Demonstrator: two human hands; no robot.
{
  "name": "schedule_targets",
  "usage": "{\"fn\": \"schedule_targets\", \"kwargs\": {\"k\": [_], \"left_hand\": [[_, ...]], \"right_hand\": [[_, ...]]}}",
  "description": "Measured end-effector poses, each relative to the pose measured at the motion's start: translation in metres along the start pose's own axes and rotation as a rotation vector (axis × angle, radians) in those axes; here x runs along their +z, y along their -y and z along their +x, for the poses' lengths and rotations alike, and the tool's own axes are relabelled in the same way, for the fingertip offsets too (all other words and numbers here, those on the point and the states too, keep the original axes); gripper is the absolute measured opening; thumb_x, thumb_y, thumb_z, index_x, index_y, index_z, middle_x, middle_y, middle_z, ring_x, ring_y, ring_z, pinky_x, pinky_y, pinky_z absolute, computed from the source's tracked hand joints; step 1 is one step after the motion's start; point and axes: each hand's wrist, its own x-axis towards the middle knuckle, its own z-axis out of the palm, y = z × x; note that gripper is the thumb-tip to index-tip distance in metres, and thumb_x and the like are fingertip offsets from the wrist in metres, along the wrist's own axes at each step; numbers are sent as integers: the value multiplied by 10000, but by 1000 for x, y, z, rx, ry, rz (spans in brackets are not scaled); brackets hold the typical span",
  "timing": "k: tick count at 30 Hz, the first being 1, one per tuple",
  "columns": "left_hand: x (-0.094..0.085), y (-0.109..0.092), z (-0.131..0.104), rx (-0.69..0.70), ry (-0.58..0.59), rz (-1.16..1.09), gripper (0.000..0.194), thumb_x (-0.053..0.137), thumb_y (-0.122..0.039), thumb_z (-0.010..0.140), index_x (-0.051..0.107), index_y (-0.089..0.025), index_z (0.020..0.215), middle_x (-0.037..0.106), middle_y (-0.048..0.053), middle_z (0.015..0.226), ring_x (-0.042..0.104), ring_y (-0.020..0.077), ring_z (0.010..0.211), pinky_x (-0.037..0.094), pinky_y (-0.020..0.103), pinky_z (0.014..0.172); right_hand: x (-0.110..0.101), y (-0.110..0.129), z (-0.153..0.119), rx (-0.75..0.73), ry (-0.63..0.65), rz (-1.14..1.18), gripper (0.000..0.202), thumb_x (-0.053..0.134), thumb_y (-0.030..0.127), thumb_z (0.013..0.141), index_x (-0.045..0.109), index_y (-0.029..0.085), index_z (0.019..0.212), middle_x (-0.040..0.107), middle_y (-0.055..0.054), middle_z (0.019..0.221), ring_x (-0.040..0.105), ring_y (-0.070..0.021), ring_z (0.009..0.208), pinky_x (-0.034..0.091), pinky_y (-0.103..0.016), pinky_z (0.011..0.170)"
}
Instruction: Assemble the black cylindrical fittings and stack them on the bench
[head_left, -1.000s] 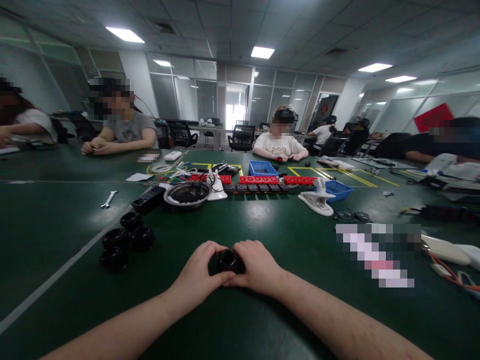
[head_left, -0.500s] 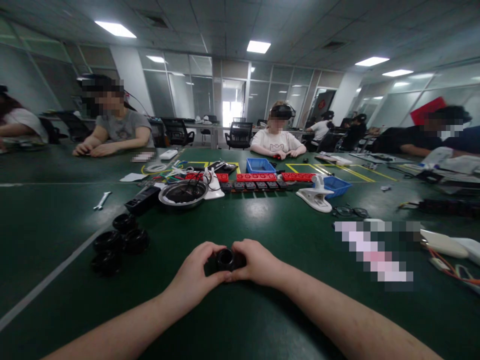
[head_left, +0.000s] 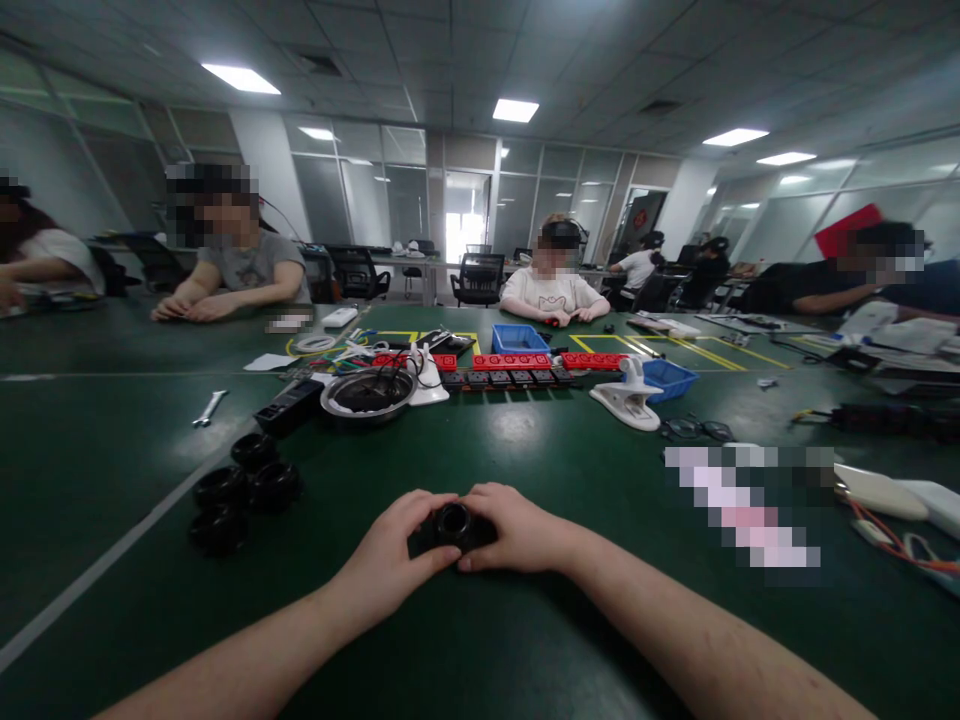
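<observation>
Between my two hands is a black ring-shaped part [head_left: 454, 520] with a round hole in its top, low at the green table [head_left: 517, 640]. My left hand [head_left: 397, 540] curves around its left side, fingers behind and thumb in front. From the right, my right hand [head_left: 510, 528] grips it the same way, its thumb near the left thumb. Part of the black piece is hidden by my fingers. Off to the left, several similar black ring-shaped parts [head_left: 274, 485] sit close together on the table.
A wrench [head_left: 210, 408] lies at the left. Beyond my hands are a metal bowl [head_left: 330, 408], red strips [head_left: 510, 361], a white clip stand [head_left: 626, 405] and blue bins [head_left: 517, 338]. Glasses [head_left: 694, 428] lie to the right. A person [head_left: 555, 285] sits across the table; others sit around.
My view has tilted slightly upward, so the scene sits a little lower. Both hands stay around the black ring-shaped part; the right thumb has shifted slightly.
</observation>
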Motion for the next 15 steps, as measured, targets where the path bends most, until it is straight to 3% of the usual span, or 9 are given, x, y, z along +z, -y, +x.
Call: {"fn": "schedule_targets", "kwargs": {"k": [5, 10, 15], "left_hand": [[0, 3, 1, -11, 17, -15, 390, 611, -220, 712, 541, -239, 1095, 566, 39, 990, 526, 217, 903, 429, 336, 783], [0, 2, 3, -76, -49, 9, 311, 649, -244, 665, 584, -216, 968, 581, 32, 930, 537, 233, 888, 430, 350, 771], [2, 4, 4, -104, -80, 57, 285, 666, -273, 652, 585, -207, 918, 576, 37, 919, 533, 251, 898, 423, 376, 786]], "right_hand": [[-4, -9, 2, -48, 49, 99, 269, 718, 292, 646, 594, 158, 843, 548, 5, 795, 503, -136, 737, 373, -221, 638], [9, 4, 4, 158, -67, -24, 370, 686, 483, 614, 549, 167, 749, 530, 18, 671, 475, -127, 606, 308, -213, 504], [18, 19, 3, 222, -176, -266, 409, 625, 534, 641, 539, 154, 768, 565, -37, 709, 505, -181, 655, 349, -286, 591]]}}
